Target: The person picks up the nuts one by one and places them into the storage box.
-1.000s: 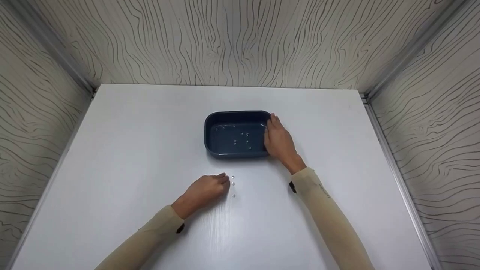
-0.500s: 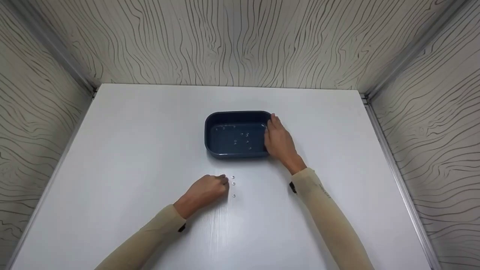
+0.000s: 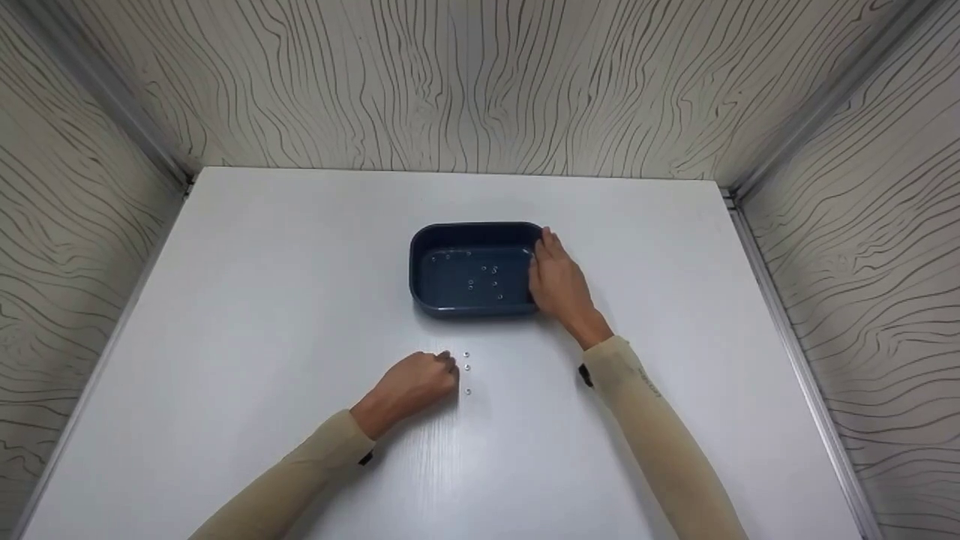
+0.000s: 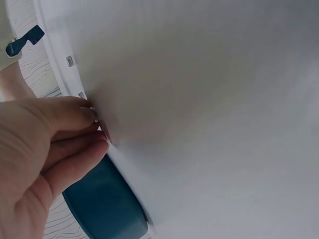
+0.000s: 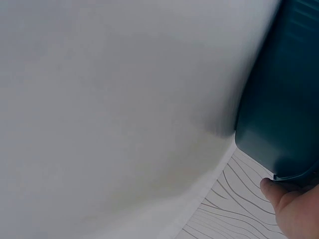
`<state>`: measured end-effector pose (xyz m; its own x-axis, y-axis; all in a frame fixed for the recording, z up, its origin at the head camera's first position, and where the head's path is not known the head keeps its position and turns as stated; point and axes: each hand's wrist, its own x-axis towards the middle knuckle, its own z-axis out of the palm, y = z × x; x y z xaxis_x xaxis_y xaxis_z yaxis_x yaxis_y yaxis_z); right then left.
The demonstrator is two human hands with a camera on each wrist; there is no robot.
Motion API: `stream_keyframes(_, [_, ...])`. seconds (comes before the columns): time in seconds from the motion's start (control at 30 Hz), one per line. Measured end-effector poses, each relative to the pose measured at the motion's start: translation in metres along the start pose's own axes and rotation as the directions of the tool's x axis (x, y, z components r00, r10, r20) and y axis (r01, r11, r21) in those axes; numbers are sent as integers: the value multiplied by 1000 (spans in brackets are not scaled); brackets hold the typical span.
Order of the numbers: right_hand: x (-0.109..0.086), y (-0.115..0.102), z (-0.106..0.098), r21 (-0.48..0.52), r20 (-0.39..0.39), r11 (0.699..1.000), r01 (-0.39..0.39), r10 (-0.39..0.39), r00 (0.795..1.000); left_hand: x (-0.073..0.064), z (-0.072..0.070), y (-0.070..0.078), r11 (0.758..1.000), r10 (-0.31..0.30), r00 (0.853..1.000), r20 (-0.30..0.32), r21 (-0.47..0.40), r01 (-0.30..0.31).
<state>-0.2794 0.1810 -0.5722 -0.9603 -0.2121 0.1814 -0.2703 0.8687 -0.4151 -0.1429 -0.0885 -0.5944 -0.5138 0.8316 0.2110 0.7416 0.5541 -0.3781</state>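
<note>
In the head view, a dark blue rectangular tub (image 3: 457, 309) stands on the white table with several tiny metal nuts (image 3: 470, 283) on its floor. My right hand (image 3: 561, 283) holds the tub's right rim; the right wrist view shows a fingertip (image 5: 269, 188) at that rim. In front of the tub, my left hand (image 3: 417, 382) is low over the table, its fingers curled toward the thumb. Beside its fingertips three small nuts (image 3: 467, 367) lie in a row. The left wrist view shows thumb and fingertips (image 4: 97, 144) close together; I cannot tell whether a nut is between them.
The white table (image 3: 285, 270) reaches to wood-grain patterned panels (image 3: 465, 90) at the back and both sides. Metal rails (image 3: 802, 352) run along the side edges. Both forearms wear beige sleeves (image 3: 652, 412).
My left hand's fingers have drawn in tighter, with the hand staying in almost the same place. The right hand, the tub and the three table nuts have not visibly moved.
</note>
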Motion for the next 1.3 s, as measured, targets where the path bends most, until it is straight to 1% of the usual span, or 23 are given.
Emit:
stream_keyframes(0.2, [-1, 0, 0, -2, -14, 1000, 15, -15, 1000, 1, -1, -1, 1000, 28, 1000, 7, 12, -28])
stream_keyframes(0.33, [-1, 0, 1, 6, -17, 1000, 21, -20, 1000, 0, 2, -1, 999, 40, 999, 3, 15, -40])
stream_keyframes(0.63, [-1, 0, 1, 5, -22, 1000, 25, -25, 999, -1, 4, -1, 999, 47, 999, -13, 26, -46])
stream_keyframes(0.83, [-1, -1, 0, 12, -14, 1000, 15, -15, 1000, -2, 2, -1, 998, 49, 999, -18, 31, -48])
stream_keyframes(1.07, [-1, -2, -1, 8, -25, 1000, 18, -18, 1000, 0, -2, -2, 999, 46, 999, -10, 21, -46])
stream_keyframes(1.3, [-1, -2, -1, 10, -3, 1000, 6, -5, 1000, 0, 0, -3, 998, 58, 998, -21, 17, -58])
